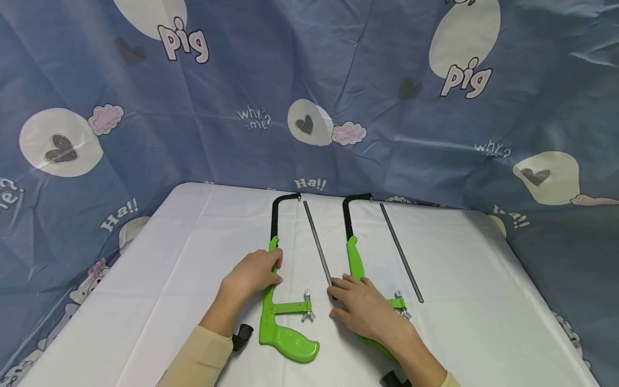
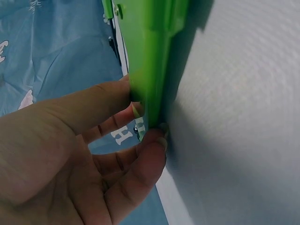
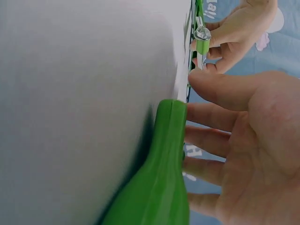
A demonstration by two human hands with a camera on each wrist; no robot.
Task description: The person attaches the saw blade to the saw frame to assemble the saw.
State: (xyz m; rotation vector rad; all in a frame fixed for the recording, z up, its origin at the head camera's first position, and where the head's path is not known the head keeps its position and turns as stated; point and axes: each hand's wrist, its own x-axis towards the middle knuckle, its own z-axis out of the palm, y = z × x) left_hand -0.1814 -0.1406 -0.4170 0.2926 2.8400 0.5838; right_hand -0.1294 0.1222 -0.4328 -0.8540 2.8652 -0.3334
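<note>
My left hand (image 1: 253, 274) curls its fingers round the upper bar of the left hacksaw frame (image 1: 275, 301), which lies flat on the white table (image 1: 169, 258). A loose blade (image 1: 316, 248) lies just right of it. My right hand (image 1: 365, 309) rests flat and spread over the right hacksaw frame (image 1: 354, 258), fingertips at that blade's near end, gripping nothing.

White table (image 1: 193, 258) bare left of left green-handled hacksaw frame (image 1: 278, 301); thin grey blade (image 1: 317, 243) blocks lane between frames; second blade (image 1: 401, 251) right of right green frame (image 1: 355, 258); open cloth beyond.
</note>
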